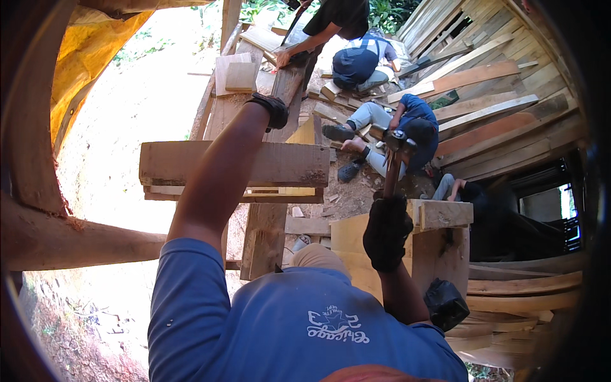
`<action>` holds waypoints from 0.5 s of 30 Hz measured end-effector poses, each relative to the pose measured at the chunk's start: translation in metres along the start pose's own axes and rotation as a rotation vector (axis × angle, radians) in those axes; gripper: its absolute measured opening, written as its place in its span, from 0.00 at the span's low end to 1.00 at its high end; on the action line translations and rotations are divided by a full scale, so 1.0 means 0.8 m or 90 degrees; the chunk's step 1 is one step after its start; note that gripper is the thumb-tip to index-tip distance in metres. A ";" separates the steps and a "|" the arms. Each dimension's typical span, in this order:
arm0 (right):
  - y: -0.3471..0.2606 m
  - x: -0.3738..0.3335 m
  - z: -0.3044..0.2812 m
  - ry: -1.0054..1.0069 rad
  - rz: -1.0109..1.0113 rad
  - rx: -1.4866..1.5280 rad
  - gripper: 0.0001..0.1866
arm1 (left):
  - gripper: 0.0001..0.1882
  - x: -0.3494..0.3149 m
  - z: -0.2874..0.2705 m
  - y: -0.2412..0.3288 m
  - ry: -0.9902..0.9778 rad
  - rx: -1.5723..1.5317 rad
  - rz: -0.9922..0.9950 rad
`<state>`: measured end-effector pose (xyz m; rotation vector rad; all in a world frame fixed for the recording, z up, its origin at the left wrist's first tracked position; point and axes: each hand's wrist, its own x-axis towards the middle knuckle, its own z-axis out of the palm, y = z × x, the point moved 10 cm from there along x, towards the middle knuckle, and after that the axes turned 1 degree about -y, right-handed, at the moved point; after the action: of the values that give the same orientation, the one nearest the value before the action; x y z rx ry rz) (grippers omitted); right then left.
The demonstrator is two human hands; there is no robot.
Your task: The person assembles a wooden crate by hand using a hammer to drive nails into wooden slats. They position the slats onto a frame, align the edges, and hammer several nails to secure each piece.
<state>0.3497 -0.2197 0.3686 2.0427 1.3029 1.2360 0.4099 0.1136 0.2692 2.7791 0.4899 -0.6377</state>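
In my black-gloved right hand (387, 232) is a claw hammer (392, 167), its brown handle gripped and its metal head raised. It is beside a pale wooden box-like piece (442, 248). My left arm reaches forward across a thick rough plank (280, 163). The black-gloved left hand (270, 111) is beyond the plank, over a long wooden beam (287, 89). Its fingers are mostly hidden, so whether it holds anything does not show. A pale angled board (303, 134) stands between the plank and the beam.
A person in dark clothing (337, 19) works at the far end of the bench. Two more people (363, 60) (417, 127) sit on the ground ahead right; another (471, 191) is at the right. Boards (490, 73) lie stacked at right. A black plastic bag (445, 304) hangs near my right forearm.
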 end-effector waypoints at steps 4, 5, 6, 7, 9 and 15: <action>0.008 0.007 0.045 -0.229 0.068 0.475 0.04 | 0.18 0.043 0.025 -0.011 0.093 0.219 0.061; 0.017 0.018 0.018 -0.176 0.040 0.405 0.04 | 0.18 0.044 0.031 -0.029 0.045 0.165 0.019; 0.027 0.031 -0.009 -0.116 0.021 0.331 0.04 | 0.19 0.044 0.035 -0.043 -0.002 0.110 -0.024; 0.037 0.031 -0.027 -0.030 0.052 0.283 0.04 | 0.20 0.042 0.041 -0.043 -0.049 0.057 -0.053; 0.051 0.026 -0.060 0.147 0.109 0.187 0.04 | 0.20 0.032 0.039 -0.040 -0.047 -0.003 -0.063; -0.021 0.003 0.033 -0.201 0.014 0.355 0.11 | 0.21 0.057 0.029 -0.021 0.012 0.079 0.007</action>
<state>0.3641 -0.2065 0.3438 2.4985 1.5875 0.5485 0.4332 0.1337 0.2252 2.9040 0.4526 -0.6608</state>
